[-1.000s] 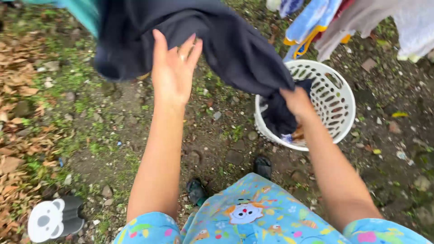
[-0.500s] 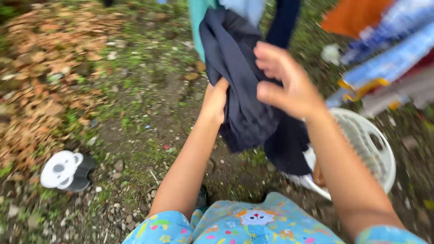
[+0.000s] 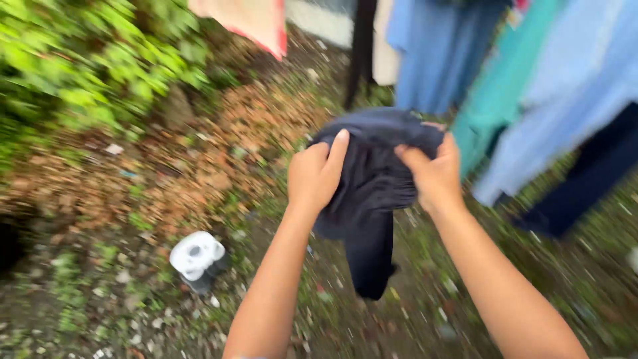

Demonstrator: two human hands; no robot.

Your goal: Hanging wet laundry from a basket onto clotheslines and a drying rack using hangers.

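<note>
Left hand [image 3: 318, 174] and right hand [image 3: 433, 174] clutch dark garment [image 3: 372, 199], seemingly hanging lengthwise downward.

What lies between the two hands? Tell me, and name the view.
In the head view, only the bunched dark navy garment lies between the left hand and the right hand; both grip it, its loose end hanging below them.

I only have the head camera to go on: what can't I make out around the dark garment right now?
- Head view, dark garment: bunched between left hand and right hand; its kind and far side are hidden by folds and by each grip.
- Hanging clothes: tops cut off by the upper edge, so no line or pegs show.
- White object on the ground: too motion-blurred to identify.
- Ground: smeared by camera motion.
</note>
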